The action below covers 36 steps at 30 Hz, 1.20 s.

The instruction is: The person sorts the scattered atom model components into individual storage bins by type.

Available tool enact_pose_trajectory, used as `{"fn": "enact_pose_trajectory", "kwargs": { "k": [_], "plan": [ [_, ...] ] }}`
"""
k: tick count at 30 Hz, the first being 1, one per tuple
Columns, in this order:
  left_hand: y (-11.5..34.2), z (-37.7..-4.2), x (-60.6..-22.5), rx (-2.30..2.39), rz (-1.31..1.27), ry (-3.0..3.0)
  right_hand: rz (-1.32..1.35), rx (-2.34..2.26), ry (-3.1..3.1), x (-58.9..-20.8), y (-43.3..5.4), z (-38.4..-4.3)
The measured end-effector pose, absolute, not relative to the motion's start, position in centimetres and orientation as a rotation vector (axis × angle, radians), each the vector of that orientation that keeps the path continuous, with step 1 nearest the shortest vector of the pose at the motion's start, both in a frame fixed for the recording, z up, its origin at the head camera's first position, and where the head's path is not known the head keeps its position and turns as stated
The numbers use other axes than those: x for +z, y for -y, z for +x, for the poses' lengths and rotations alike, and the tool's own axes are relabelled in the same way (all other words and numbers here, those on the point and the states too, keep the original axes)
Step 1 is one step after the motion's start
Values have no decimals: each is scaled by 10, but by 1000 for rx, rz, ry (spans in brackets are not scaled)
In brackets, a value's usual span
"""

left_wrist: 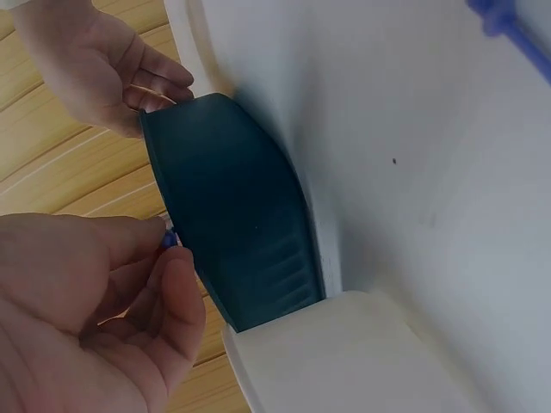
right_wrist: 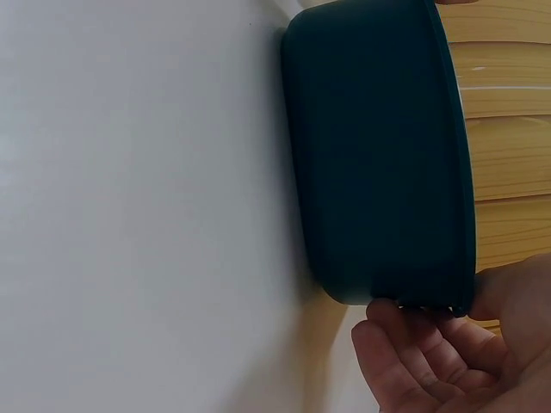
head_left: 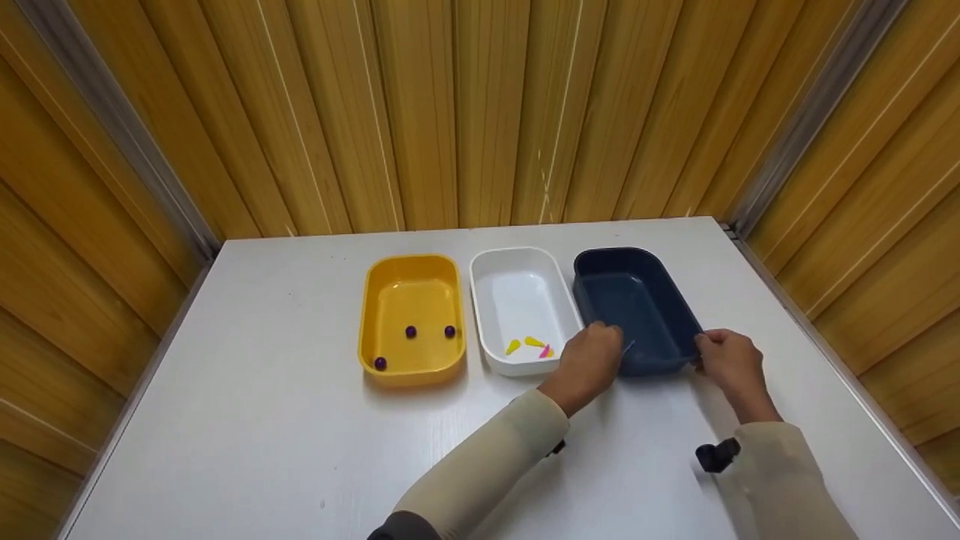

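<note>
My left hand [head_left: 589, 361] is over the near left corner of the dark blue tray [head_left: 637, 304]. Between its thumb and finger it pinches a thin blue stick [head_left: 628, 346], whose tip points into the tray. In the left wrist view only a small blue bit [left_wrist: 169, 237] shows at the fingertips; the rest is hidden. My right hand [head_left: 731, 364] grips the tray's rim at the near right corner, fingers below and thumb at the edge, as the right wrist view shows.
Left of the blue tray stands a white tray [head_left: 517, 289] with yellow pieces [head_left: 513, 346] and a pink piece [head_left: 545, 350]. Farther left, a yellow tray [head_left: 409, 300] holds three purple balls [head_left: 410, 331]. A knobbed blue stick [left_wrist: 508, 26] lies on the white table [head_left: 247, 420].
</note>
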<state>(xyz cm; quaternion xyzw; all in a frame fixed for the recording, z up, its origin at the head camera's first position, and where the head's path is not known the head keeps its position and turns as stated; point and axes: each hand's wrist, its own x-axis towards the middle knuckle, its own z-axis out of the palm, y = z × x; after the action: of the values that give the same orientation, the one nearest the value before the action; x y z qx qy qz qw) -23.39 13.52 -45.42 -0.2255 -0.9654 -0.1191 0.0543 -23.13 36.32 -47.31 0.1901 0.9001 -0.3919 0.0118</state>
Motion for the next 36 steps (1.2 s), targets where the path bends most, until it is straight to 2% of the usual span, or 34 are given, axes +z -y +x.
{"fn": "enact_pose_trajectory", "kwargs": {
  "k": [21,36],
  "plan": [
    [-113,-221,-443,-501,-723,3018,572,-1222,-2803,-473,-365,-233],
    [-84,-211,-459,-464,-840,3071,565,-1200,-2809,-472,-365,-233]
  ]
}}
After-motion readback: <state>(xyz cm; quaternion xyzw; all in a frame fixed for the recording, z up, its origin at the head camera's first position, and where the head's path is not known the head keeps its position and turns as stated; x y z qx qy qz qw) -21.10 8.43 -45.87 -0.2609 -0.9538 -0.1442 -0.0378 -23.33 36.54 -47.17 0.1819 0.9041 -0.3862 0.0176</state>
